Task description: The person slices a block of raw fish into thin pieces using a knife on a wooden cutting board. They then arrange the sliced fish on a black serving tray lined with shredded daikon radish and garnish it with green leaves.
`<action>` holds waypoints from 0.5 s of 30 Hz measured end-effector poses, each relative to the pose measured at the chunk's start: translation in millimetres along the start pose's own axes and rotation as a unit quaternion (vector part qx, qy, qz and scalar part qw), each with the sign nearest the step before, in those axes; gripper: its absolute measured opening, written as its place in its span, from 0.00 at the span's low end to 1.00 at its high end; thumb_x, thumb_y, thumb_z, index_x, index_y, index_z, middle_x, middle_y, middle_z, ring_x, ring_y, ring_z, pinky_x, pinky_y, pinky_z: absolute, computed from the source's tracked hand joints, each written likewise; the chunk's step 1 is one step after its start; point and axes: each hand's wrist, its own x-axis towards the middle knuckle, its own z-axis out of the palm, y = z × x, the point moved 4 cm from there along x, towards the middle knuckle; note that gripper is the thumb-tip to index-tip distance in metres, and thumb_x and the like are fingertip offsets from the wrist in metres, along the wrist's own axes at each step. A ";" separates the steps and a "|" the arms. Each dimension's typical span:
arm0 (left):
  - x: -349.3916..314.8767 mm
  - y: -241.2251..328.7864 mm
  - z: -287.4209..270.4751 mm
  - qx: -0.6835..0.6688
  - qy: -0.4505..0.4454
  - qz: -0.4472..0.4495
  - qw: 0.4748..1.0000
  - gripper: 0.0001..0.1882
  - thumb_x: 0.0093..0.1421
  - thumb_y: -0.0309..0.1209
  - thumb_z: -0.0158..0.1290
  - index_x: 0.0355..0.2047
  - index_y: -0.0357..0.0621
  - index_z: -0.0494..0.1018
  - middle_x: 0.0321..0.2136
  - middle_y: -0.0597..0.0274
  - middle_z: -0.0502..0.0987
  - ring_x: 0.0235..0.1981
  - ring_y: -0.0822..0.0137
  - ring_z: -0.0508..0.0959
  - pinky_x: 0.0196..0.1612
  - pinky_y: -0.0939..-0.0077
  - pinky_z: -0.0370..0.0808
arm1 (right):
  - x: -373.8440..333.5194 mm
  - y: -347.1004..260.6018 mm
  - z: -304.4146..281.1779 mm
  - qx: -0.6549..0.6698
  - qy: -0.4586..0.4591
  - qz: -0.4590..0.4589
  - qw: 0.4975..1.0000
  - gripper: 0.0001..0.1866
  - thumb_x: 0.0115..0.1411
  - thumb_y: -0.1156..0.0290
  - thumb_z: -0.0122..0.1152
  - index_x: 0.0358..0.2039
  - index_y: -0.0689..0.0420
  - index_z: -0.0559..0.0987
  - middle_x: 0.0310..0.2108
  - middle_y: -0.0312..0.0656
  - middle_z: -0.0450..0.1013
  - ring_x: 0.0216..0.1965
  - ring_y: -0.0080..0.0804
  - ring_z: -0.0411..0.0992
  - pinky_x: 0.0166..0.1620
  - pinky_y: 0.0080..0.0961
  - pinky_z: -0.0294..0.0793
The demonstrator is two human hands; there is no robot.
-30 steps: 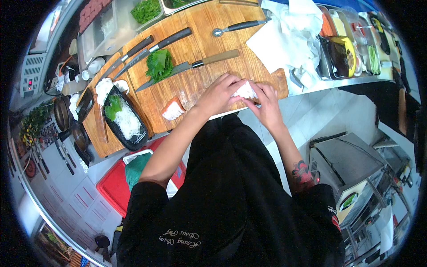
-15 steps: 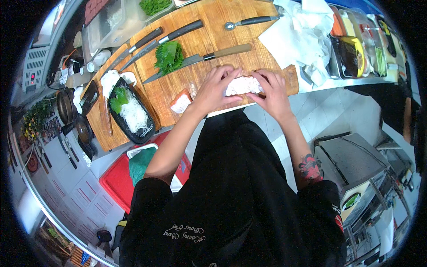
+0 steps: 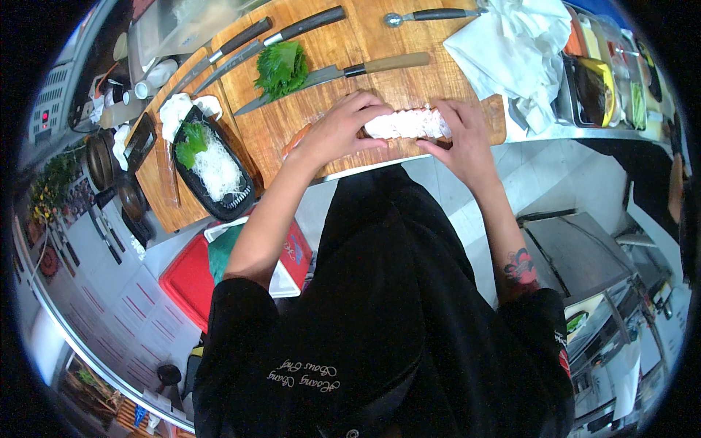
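On the wooden cutting board point(image 3: 412, 40), close to its front edge, lies a row of pale pinkish-white slices point(image 3: 407, 125), its exact kind unclear. My left hand point(image 3: 347, 131) curves round the left end of this row, thumb in front and fingers behind. At the other end, my right hand point(image 3: 469, 146) holds it the same way, covering that end. An orange piece point(image 3: 296, 137) shows partly behind my left wrist. Beyond my hands lies a knife with a wooden handle point(image 3: 398, 63), its blade passing beside a bunch of green serrated leaves point(image 3: 282, 69).
A black tray point(image 3: 244, 201) with white shreds point(image 3: 217, 171) and a green leaf point(image 3: 191, 144) stands at left. Two dark-handled knives point(image 3: 305, 25) point(image 3: 244, 36) and a small scoop point(image 3: 427, 14) lie farther back. White crumpled paper point(image 3: 507, 55) and food containers point(image 3: 595, 91) are at right.
My hands are farther apart, the right one having moved right, and more of the pale row shows between them. My left forearm now covers most of the orange piece. The view has shifted slightly.
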 end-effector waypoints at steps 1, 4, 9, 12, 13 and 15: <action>2.4 -1.4 0.1 0.000 -0.012 -0.003 1.000 0.35 0.47 0.39 0.71 0.56 0.46 0.75 0.48 0.56 0.74 0.51 0.54 0.75 0.54 0.62 0.73 | -1.3 -0.3 4.0 -0.002 -0.003 -0.001 1.000 0.35 0.48 0.59 0.76 0.56 0.57 0.75 0.50 0.46 0.71 0.52 0.49 0.69 0.55 0.43 0.70; 5.9 1.7 -3.4 0.003 -0.034 -0.012 0.999 0.36 0.48 0.37 0.71 0.57 0.46 0.74 0.49 0.55 0.73 0.52 0.54 0.74 0.56 0.63 0.73 | -0.3 -2.9 10.3 -0.001 -0.020 0.001 1.000 0.34 0.48 0.59 0.76 0.55 0.56 0.75 0.49 0.46 0.71 0.52 0.50 0.68 0.55 0.43 0.70; -0.9 8.4 -21.7 0.018 -0.024 -0.053 0.998 0.27 0.52 0.29 0.67 0.53 0.44 0.74 0.47 0.56 0.74 0.52 0.53 0.74 0.54 0.63 0.74 | 10.7 2.5 -14.5 0.049 -0.051 0.006 0.997 0.27 0.54 0.66 0.71 0.54 0.58 0.76 0.50 0.49 0.72 0.50 0.49 0.71 0.53 0.41 0.73; 7.1 10.5 -21.0 0.028 -0.077 -0.050 0.995 0.22 0.53 0.26 0.64 0.49 0.43 0.74 0.46 0.56 0.73 0.51 0.53 0.74 0.53 0.63 0.74 | 22.6 16.8 -14.3 0.200 -0.135 0.104 0.965 0.24 0.55 0.68 0.70 0.52 0.60 0.78 0.46 0.51 0.74 0.44 0.50 0.75 0.49 0.41 0.76; 8.5 12.1 -21.9 0.041 -0.074 -0.054 0.995 0.21 0.53 0.26 0.64 0.48 0.42 0.73 0.45 0.56 0.73 0.50 0.53 0.74 0.52 0.63 0.74 | 30.0 14.3 -19.4 0.171 -0.160 0.100 0.967 0.19 0.55 0.70 0.67 0.48 0.62 0.80 0.40 0.52 0.75 0.39 0.51 0.76 0.46 0.41 0.77; 9.7 17.7 -21.7 0.066 -0.069 -0.065 0.993 0.19 0.53 0.25 0.63 0.45 0.42 0.73 0.42 0.55 0.72 0.48 0.52 0.75 0.51 0.62 0.75 | 36.9 16.3 -14.9 0.136 -0.168 0.061 0.975 0.17 0.54 0.72 0.65 0.45 0.62 0.80 0.37 0.52 0.76 0.40 0.51 0.76 0.46 0.41 0.76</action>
